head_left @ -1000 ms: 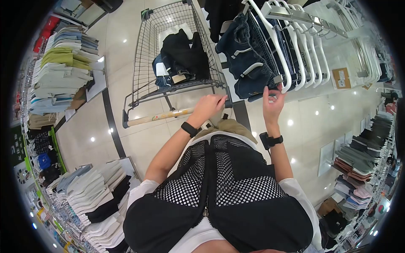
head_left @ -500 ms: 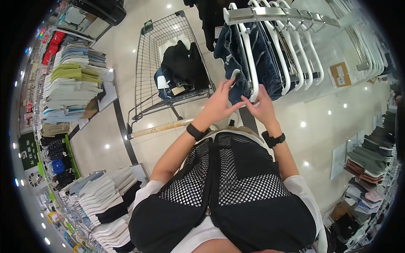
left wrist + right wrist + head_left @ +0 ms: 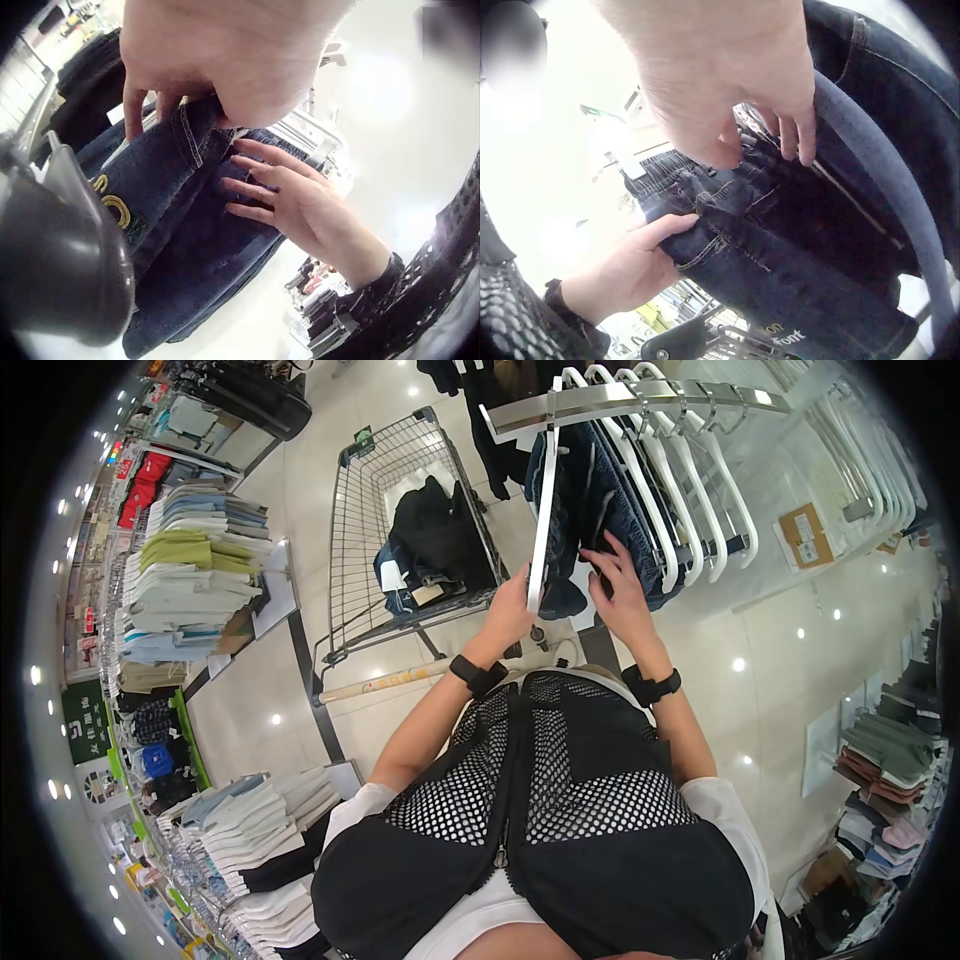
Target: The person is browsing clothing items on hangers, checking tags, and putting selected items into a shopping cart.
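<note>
My left hand (image 3: 510, 615) grips the waist of a pair of dark blue jeans at the lower end of a white hanger (image 3: 543, 520). In the right wrist view its thumb lies over the front of these jeans (image 3: 727, 240), below the elastic waistband. Yellow stitched marks show on the denim (image 3: 161, 172) in the left wrist view. My right hand (image 3: 625, 600) is just to the right, its fingers extended and spread at the denim behind the front pair. That hand (image 3: 300, 202) appears with nearly straight fingertips against the jeans in the left wrist view.
A metal rail (image 3: 640, 405) carries several more white hangers (image 3: 690, 500) to the right. The shopping cart (image 3: 345, 550) stands ahead on the left, holding dark clothes (image 3: 440, 525). Folded or hung garments (image 3: 200, 580) line the left side, with more racks (image 3: 890, 730) at the right.
My left hand has come from the cart handle to the front jeans and pulled their hanger leftward, apart from the others. My right hand has left the hanger's end and opened beside it.
</note>
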Action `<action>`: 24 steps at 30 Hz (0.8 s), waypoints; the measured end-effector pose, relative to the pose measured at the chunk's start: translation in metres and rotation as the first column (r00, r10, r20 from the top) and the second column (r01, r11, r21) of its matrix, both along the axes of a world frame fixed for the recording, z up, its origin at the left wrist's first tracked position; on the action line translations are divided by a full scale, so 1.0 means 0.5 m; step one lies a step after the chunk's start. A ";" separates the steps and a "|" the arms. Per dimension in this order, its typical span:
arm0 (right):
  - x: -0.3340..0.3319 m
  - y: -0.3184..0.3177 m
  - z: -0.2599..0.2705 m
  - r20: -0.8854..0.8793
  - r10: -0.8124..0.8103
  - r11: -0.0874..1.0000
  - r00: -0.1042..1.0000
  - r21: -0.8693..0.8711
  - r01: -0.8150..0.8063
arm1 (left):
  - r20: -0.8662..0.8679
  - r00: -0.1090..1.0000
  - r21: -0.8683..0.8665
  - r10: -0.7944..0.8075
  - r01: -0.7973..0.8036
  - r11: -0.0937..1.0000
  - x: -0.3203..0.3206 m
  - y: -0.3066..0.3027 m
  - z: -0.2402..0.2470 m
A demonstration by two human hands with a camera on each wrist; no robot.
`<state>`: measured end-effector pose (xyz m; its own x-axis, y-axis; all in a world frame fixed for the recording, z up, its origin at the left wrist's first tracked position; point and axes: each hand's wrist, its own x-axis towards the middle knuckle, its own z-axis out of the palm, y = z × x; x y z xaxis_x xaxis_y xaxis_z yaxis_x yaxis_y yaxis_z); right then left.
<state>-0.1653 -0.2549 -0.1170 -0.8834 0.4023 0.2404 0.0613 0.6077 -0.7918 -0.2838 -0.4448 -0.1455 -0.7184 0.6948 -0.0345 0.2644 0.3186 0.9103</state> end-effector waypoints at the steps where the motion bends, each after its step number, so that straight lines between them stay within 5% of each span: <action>1: -0.004 0.008 -0.001 0.001 -0.005 1.000 1.000 0.011 0.005 | 0.075 0.997 -0.033 -0.001 0.004 0.999 -0.006 -0.001 0.010; 12: -0.034 0.052 -0.020 0.061 0.224 0.969 0.973 -0.120 -0.216 | 0.040 0.999 0.133 0.009 -0.014 0.991 -0.015 0.004 -0.048; 24: -0.024 0.082 -0.089 0.185 0.109 0.977 0.977 0.162 -0.140 | 0.131 0.991 0.050 -0.022 0.016 0.999 -0.015 -0.009 -0.019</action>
<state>-0.1774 -0.2140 -0.1617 -0.9582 0.2524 0.1348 0.1039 0.7458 -0.6580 -0.2915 -0.4494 -0.1547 -0.6964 0.7115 -0.0935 0.1475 0.2694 0.9517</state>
